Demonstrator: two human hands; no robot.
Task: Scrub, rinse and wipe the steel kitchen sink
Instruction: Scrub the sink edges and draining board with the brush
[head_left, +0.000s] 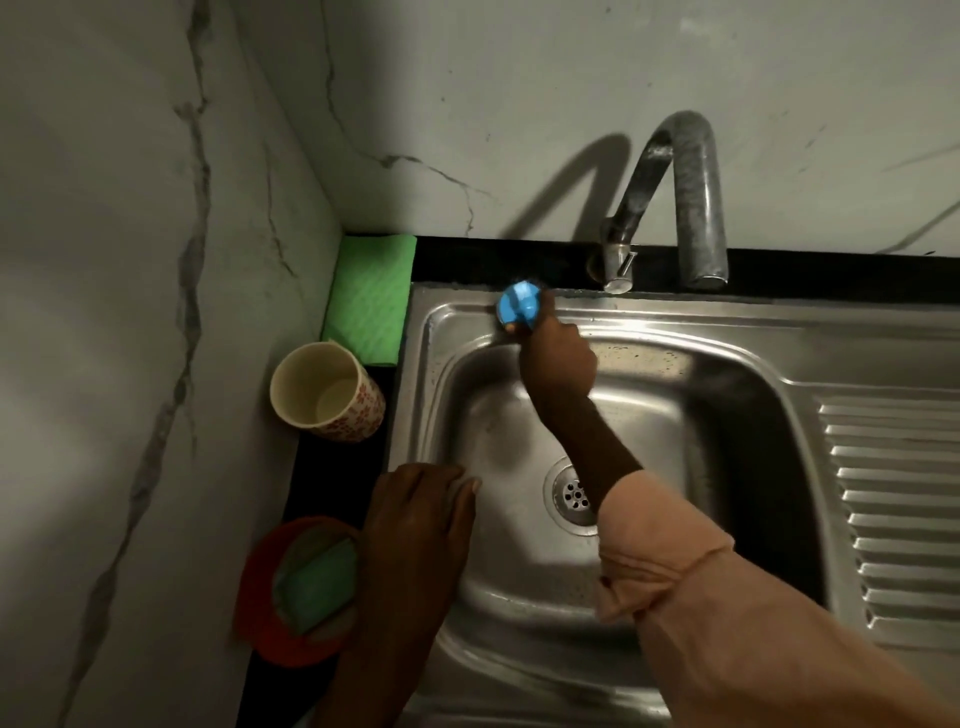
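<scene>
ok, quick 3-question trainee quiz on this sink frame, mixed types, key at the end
1. True or false: the right hand grips the blue scrubber at the sink back rim.
2. The left hand rests on: A) the tap B) the sink's left rim C) the cup
3. Fill in: a green sponge lies in the ___ dish.

Key: 1 true; 2 B; 3 red

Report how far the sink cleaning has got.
Nothing looks finished. In hand: the right hand holds a blue scrubber against the sink rim's back edge, while the left hand rests on its left edge. Left: rinsing, since no water shows at the tap, then wiping.
</scene>
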